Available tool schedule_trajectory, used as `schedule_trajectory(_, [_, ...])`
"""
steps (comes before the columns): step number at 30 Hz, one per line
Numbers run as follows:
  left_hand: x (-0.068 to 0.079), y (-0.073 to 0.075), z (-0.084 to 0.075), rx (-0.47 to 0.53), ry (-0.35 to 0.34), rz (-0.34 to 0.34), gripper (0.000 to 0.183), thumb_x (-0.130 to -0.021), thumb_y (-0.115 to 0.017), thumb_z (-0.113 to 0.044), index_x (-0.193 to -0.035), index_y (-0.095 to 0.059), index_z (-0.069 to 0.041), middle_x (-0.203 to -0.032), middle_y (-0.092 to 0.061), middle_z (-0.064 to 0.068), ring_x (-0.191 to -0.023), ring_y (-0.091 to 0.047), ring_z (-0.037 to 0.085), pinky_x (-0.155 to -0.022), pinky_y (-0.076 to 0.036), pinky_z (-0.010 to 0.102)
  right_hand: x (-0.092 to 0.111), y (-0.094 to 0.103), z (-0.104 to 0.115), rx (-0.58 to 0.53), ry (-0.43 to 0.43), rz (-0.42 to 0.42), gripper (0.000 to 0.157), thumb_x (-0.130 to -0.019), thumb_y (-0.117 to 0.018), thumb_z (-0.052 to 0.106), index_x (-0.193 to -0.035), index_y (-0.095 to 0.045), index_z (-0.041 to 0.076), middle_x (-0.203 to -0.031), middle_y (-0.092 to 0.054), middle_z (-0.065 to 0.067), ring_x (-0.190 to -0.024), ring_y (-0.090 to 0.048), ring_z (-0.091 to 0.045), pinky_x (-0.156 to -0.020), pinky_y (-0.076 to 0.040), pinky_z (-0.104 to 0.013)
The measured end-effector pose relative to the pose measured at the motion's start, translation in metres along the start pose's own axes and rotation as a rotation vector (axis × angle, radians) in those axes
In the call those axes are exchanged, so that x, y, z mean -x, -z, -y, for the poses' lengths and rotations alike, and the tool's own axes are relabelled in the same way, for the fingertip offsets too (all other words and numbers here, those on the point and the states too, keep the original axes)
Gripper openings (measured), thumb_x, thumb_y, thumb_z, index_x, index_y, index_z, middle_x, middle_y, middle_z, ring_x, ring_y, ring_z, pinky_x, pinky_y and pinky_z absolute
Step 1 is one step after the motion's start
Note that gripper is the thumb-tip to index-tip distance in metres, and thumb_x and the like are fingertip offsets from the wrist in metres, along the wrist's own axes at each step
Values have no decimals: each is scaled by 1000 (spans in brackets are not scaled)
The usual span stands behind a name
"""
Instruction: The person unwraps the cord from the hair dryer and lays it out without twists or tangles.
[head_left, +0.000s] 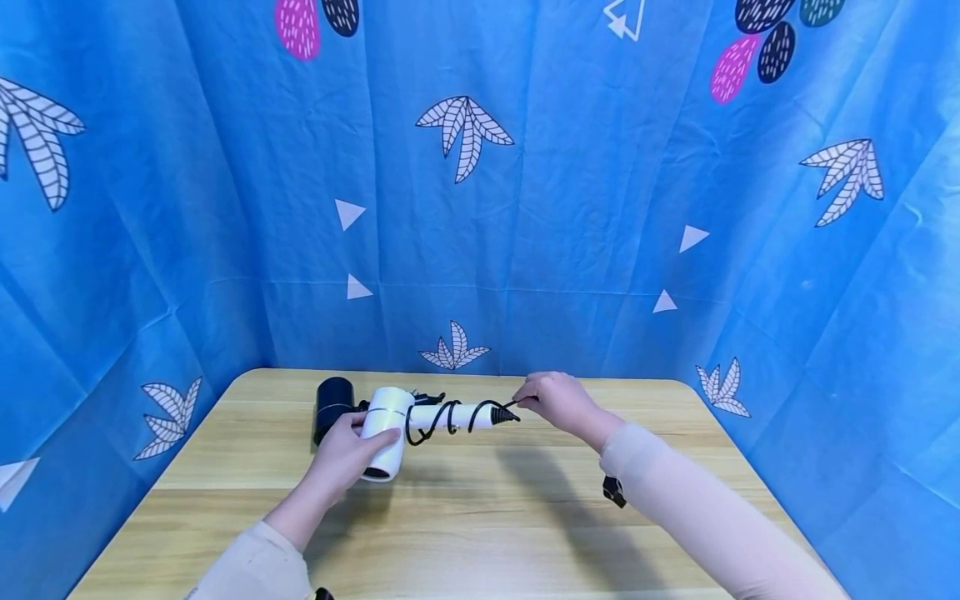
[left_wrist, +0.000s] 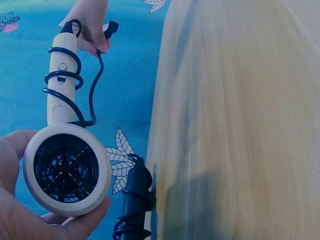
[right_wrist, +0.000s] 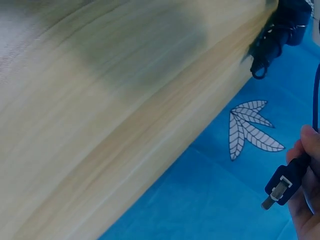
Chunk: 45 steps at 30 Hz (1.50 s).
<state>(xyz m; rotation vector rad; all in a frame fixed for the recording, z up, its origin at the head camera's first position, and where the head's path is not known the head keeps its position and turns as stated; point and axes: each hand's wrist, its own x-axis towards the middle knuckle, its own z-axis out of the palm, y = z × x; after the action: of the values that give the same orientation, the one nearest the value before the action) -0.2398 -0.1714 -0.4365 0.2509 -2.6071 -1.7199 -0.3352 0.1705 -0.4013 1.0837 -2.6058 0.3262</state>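
Observation:
A white hair dryer (head_left: 387,425) is held by its barrel in my left hand (head_left: 341,454), thumb over the near side. Its handle points right, with a black cord (left_wrist: 64,79) wound loosely around it. The left wrist view looks straight at the round black grille (left_wrist: 66,168). Beyond the handle's end, my right hand (head_left: 555,404) pinches the cord close to the plug (right_wrist: 285,182), whose metal prong sticks out past the fingers in the right wrist view. The stretch of cord between plug and dryer hangs free of the handle.
A black hair dryer (head_left: 333,404) lies at the back left of the wooden table (head_left: 465,533), just behind my left hand, its own cord wrapped around its handle (right_wrist: 270,47). A blue patterned curtain (head_left: 480,250) encloses the table at the back and both sides.

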Motion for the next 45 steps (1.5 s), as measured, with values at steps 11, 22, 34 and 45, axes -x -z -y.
schedule_trajectory(11, [-1,4,1,0,-2,1,86,-88,-75,-43,-145,-35,8,-129,-55,30,-109,-63,36,-85,-57,44,17,-17,-4,-1,82,-7,10,-84,-80,10,-92,-81,16,-87,-72,5,-81,-70,-12,-72,-57,-31])
schedule_trajectory(22, [-2,8,2,-6,1,-4,89,-88,-74,-46,-145,-34,9,-132,-53,30,-112,-60,39,-89,-55,47,27,-20,2,-12,117,18,10,-84,-80,10,-92,-81,14,-87,-72,5,-81,-69,-12,-75,-57,-30])
schedule_trajectory(34, [-5,12,4,7,3,-19,89,-88,-74,-44,-146,-33,10,-131,-53,31,-111,-60,39,-86,-56,45,41,-14,19,-39,132,73,9,-84,-80,13,-93,-81,15,-85,-70,8,-78,-67,-5,-71,-55,-23])
schedule_trajectory(45, [-7,12,7,-15,4,-23,89,-89,-73,-44,-146,-33,11,-130,-53,31,-112,-60,39,-88,-55,45,49,-7,27,-11,217,63,9,-84,-80,13,-93,-81,16,-85,-69,9,-77,-65,-2,-70,-54,-19])
